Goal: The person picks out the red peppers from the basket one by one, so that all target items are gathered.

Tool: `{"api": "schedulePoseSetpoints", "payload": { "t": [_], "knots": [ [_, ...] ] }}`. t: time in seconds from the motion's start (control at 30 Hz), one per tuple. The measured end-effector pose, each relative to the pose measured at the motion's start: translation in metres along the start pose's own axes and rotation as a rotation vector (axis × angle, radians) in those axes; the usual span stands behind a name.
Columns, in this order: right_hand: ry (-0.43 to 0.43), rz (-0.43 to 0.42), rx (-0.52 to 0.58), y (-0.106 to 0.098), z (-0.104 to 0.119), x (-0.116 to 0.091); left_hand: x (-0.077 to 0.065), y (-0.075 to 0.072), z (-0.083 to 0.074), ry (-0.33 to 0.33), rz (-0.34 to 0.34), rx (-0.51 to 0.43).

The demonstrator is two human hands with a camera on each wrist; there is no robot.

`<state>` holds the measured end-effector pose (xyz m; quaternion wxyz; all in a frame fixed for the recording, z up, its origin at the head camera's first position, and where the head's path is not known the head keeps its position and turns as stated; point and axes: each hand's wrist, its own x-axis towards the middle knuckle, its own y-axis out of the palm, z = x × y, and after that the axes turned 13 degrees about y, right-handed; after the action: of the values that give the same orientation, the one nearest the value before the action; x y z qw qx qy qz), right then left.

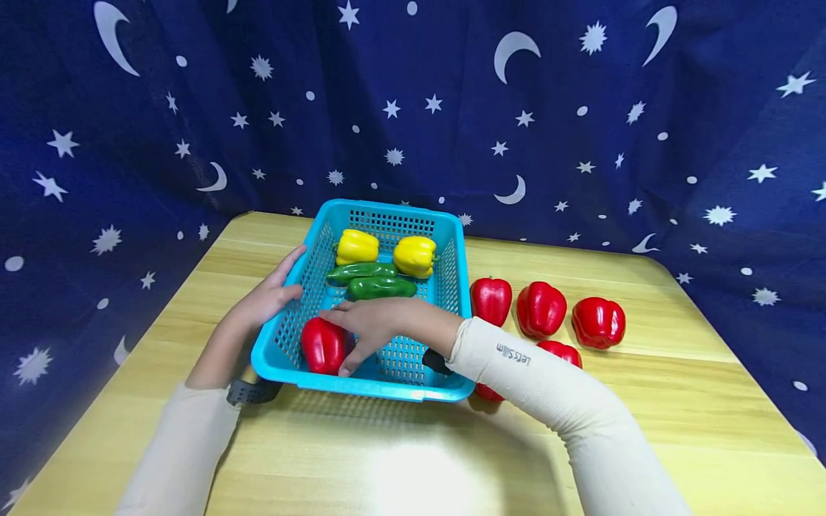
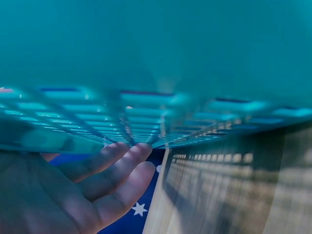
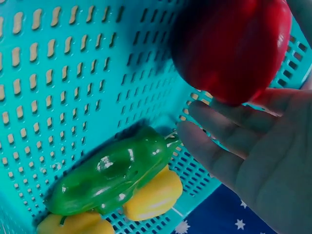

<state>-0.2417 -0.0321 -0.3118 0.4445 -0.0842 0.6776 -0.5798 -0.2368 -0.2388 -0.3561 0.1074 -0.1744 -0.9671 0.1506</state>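
Observation:
At the left side of the blue plastic basket, my left hand holds the rim, thumb over it. In the left wrist view its other fingers lie below the rim along the outer wall. Inside the basket's near left corner, my right hand grips a red bell pepper, thumb on the near side and fingers on the far side. The right wrist view shows the fingertips at this pepper. Behind the hand lie two long green peppers and two yellow bell peppers.
To the right of the basket, several red bell peppers lie on the wooden table, some partly behind my right sleeve. A dark blue curtain with moons and stars hangs along the table's back and sides.

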Motion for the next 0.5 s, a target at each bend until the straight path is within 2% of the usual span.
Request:
{"api": "schedulePoseSetpoints", "payload": {
  "t": [0.27, 0.5],
  "knots": [
    [0.007, -0.037, -0.017, 0.0035, 0.0034, 0.0065, -0.0004, -0.0002, 0.0004, -0.011, -0.011, 0.004],
    [-0.009, -0.033, 0.029, 0.0039, 0.0010, 0.0083, 0.0003, 0.0011, 0.0008, -0.012, -0.003, -0.003]
  ]
}}
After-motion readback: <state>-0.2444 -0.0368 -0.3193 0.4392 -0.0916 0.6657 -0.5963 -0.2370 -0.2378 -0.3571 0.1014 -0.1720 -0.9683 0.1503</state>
